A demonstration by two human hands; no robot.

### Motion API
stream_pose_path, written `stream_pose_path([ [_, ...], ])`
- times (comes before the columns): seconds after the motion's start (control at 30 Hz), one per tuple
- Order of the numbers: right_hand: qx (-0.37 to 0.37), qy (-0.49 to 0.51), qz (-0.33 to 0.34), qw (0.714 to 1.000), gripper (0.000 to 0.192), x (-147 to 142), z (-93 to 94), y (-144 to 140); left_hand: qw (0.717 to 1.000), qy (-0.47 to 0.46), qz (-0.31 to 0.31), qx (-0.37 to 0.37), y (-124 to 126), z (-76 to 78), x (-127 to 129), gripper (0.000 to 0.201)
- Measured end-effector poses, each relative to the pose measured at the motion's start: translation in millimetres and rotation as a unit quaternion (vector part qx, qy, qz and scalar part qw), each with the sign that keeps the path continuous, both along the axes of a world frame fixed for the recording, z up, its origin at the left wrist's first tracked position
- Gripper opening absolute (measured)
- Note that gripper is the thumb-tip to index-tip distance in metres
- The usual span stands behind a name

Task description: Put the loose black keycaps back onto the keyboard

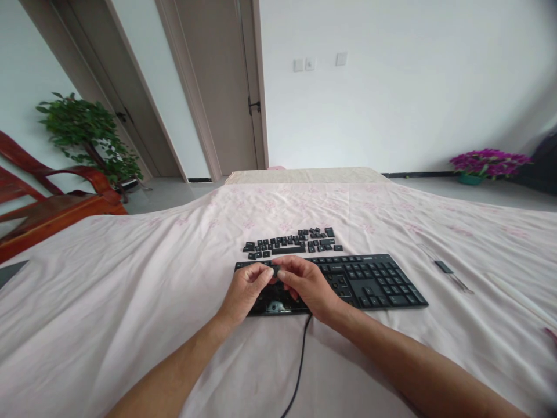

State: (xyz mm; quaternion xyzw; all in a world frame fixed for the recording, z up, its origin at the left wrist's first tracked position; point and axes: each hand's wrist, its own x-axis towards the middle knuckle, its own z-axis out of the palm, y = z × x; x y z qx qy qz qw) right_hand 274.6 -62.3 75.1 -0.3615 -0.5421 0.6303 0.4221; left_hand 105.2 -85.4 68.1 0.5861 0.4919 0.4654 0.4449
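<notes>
- Pinching what looks like a small black plastic keycap (275, 271), a person's bare left hand (246, 288) and bare right hand (312, 286) meet, each closed thumb to finger on the piece, which is partly hidden by the fingertips.
- Below them, the long black plastic keyboard (378, 285) lies on a wrinkled pale pink flowered cloth (209, 360). Its right-hand keys are in place; beside the right hand, a patch shows bare sockets.
- Just beyond the keyboard, from where I stand, I see the loose black plastic keycaps (285, 241) in rough rows around a long black bar-shaped key (288, 250).
- A thin black cable (301, 354) runs from the keyboard toward the person; off to the right lies a wire tool with a black block at its middle (444, 267).
- To handle the piece well, I judge, a light grip on its side walls is best, leaving face and underside visible.
- Staying low over the keyboard makes a drop easier to find than among the folds.
- Wrists are best kept off the bare sockets, and the cable slack.
</notes>
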Motion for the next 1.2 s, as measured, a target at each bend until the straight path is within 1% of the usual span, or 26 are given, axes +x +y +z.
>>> stream_pose_path([
  [0.1,0.045,-0.021,-0.004,0.999,0.025,-0.1,-1.0,1.1,1.0,-0.011,0.0,-0.001,-0.1,0.4,0.6,0.036],
  [0.2,0.058,-0.026,-0.044,0.997,0.022,-0.1,-5.2,1.4,0.999,-0.034,0.01,-0.007,0.2,-1.5,2.0,0.036],
  [0.3,0.087,-0.044,-0.079,0.992,0.018,0.4,-10.3,1.9,0.998,-0.062,0.018,-0.019,0.7,-3.0,2.7,0.037],
  [0.43,0.13,-0.055,-0.116,0.983,0.018,0.5,-15.1,2.9,0.995,-0.092,-0.006,-0.042,0.1,-1.3,2.8,0.036],
  [0.57,0.17,-0.066,-0.138,0.974,0.018,0.0,-18.1,2.1,0.993,-0.097,-0.009,-0.06,-0.5,2.8,2.9,0.036],
  [0.67,0.193,-0.067,-0.124,0.971,0.018,1.4,-17.6,1.7,0.994,-0.088,-0.009,-0.063,0.6,5.7,1.2,0.038],
  [0.73,0.222,-0.068,-0.089,0.969,0.02,3.8,-14.5,2.9,0.995,-0.08,-0.009,-0.058,1.9,7.3,-1.3,0.039],
  [0.83,0.282,-0.069,-0.032,0.956,0.024,9.0,-7.3,6.8,0.995,-0.072,-0.018,-0.06,3.7,8.9,-5.7,0.038],
  [0.9,0.315,-0.077,-0.017,0.946,0.024,12.3,-3.3,9.4,0.996,-0.062,-0.027,-0.063,4.3,9.3,-7.6,0.035],
  [0.97,0.341,-0.096,-0.019,0.935,0.022,15.1,-1.4,10.7,0.997,-0.046,-0.026,-0.055,4.3,9.5,-7.9,0.033],
  [1.07,0.372,-0.12,-0.04,0.92,0.019,17.8,-2.8,9.3,0.999,-0.028,-0.01,-0.034,2.9,9.3,-5.7,0.032],
  [1.2,0.391,-0.103,-0.06,0.912,0.018,18.8,-7.2,5.0,1.0,-0.008,0.008,0.002,-0.7,8.2,-2.3,0.028],
])
